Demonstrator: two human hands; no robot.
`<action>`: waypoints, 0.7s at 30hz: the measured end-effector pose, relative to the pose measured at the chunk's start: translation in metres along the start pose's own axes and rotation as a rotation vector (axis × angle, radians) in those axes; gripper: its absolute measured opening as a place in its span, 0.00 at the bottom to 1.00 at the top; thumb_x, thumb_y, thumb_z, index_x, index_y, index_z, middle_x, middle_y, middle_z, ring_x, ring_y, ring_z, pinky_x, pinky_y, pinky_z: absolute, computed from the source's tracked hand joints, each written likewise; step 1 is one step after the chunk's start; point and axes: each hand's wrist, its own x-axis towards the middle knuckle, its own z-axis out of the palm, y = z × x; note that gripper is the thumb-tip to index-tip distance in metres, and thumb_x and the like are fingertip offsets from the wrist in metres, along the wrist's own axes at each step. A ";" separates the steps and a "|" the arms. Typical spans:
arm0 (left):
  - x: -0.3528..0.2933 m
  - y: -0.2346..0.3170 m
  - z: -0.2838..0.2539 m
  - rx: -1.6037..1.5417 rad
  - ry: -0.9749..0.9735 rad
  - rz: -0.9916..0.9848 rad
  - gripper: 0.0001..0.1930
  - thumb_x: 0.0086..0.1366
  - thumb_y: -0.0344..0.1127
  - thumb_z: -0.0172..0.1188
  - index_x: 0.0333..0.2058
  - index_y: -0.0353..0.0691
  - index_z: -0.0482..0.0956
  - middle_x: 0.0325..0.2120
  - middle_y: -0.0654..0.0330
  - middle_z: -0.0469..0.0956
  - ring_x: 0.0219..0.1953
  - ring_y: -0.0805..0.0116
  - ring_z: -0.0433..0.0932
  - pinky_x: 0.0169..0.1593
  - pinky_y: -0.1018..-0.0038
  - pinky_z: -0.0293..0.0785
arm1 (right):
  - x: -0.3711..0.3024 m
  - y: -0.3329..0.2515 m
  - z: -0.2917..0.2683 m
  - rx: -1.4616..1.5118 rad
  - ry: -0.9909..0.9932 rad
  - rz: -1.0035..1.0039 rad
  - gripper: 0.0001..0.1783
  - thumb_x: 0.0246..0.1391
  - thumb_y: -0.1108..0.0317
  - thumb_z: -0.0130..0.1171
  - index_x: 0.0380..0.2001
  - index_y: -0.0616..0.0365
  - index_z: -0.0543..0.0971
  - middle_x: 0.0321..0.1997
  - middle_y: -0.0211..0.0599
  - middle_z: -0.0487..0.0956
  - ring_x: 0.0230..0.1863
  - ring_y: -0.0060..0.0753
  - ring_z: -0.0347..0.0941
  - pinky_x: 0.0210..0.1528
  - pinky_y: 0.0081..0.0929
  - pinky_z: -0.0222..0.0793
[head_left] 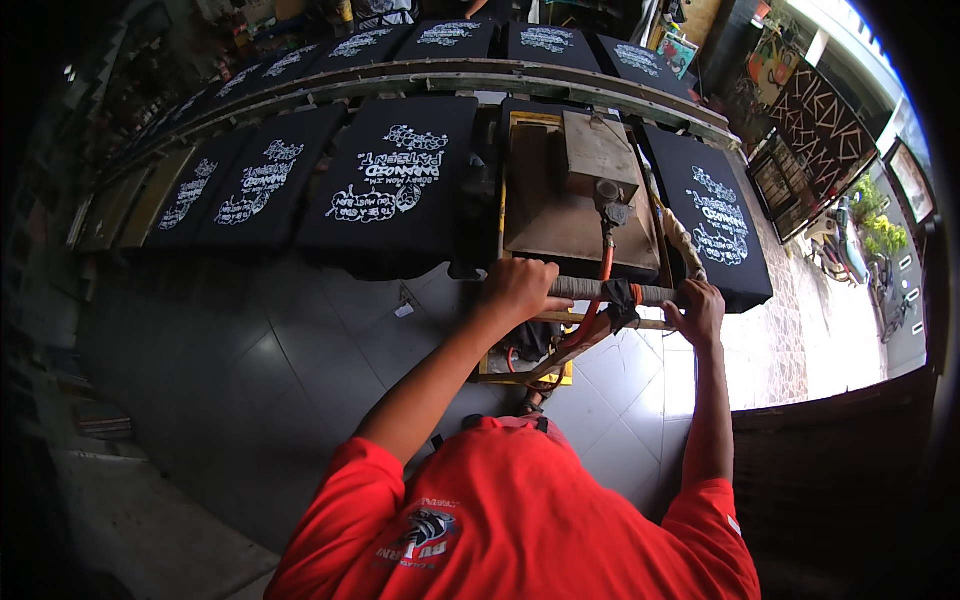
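Both of my hands grip a wrapped handle bar (585,289) on a wheeled-looking yellow frame. My left hand (518,288) is closed round its left end, and my right hand (700,310) round its right end. Ahead of the bar, the frame carries a brownish metal flash dryer (580,222) with a box-shaped top. It lies over one of the boards, hiding most of the black cloth there. An orange cable (607,250) runs from a fitting on the dryer down past the bar. Black cloth is tied about the bar's middle.
Black shirts with white prints lie on boards to the left (400,180) and right (710,210) of the dryer. A long rail (400,85) separates them from a far row of similar shirts. Grey floor tiles (340,330) lie below. Someone's hand shows at the far top.
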 end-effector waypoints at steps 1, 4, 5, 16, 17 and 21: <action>0.000 0.000 0.000 0.006 0.005 0.002 0.27 0.50 0.64 0.68 0.24 0.44 0.77 0.21 0.57 0.81 0.28 0.56 0.83 0.30 0.62 0.78 | 0.000 -0.002 -0.001 -0.002 -0.003 0.006 0.23 0.38 0.48 0.72 0.22 0.54 0.75 0.22 0.33 0.76 0.30 0.43 0.76 0.39 0.40 0.67; 0.000 -0.001 0.000 -0.001 0.012 0.008 0.27 0.50 0.64 0.68 0.24 0.44 0.76 0.21 0.57 0.81 0.27 0.56 0.83 0.30 0.62 0.78 | 0.000 -0.001 0.000 0.001 0.002 0.011 0.23 0.38 0.48 0.73 0.22 0.54 0.75 0.23 0.33 0.76 0.30 0.43 0.76 0.40 0.39 0.67; 0.000 -0.001 0.000 -0.001 0.010 0.011 0.27 0.50 0.64 0.68 0.24 0.43 0.76 0.21 0.57 0.81 0.27 0.56 0.83 0.30 0.62 0.78 | 0.000 -0.002 0.000 -0.007 0.000 0.016 0.22 0.38 0.48 0.73 0.22 0.53 0.75 0.23 0.33 0.76 0.31 0.43 0.76 0.40 0.39 0.67; -0.001 -0.001 0.001 0.002 0.043 0.025 0.28 0.49 0.65 0.68 0.24 0.43 0.76 0.21 0.56 0.80 0.27 0.56 0.83 0.29 0.62 0.78 | -0.002 -0.001 0.000 0.022 -0.024 0.050 0.22 0.38 0.49 0.73 0.27 0.55 0.79 0.27 0.35 0.78 0.35 0.44 0.77 0.43 0.40 0.67; -0.001 -0.001 0.001 0.004 0.044 0.025 0.28 0.49 0.65 0.68 0.24 0.43 0.76 0.21 0.57 0.80 0.26 0.55 0.83 0.29 0.61 0.78 | -0.002 -0.001 0.000 0.022 -0.031 0.054 0.23 0.38 0.48 0.73 0.27 0.55 0.79 0.27 0.35 0.78 0.35 0.44 0.77 0.43 0.40 0.68; 0.000 -0.001 0.002 0.028 0.065 0.040 0.29 0.49 0.67 0.68 0.24 0.43 0.76 0.21 0.57 0.80 0.26 0.55 0.83 0.29 0.61 0.78 | -0.002 -0.001 -0.001 -0.004 -0.020 0.053 0.24 0.38 0.45 0.72 0.27 0.54 0.79 0.27 0.35 0.79 0.36 0.44 0.77 0.45 0.40 0.68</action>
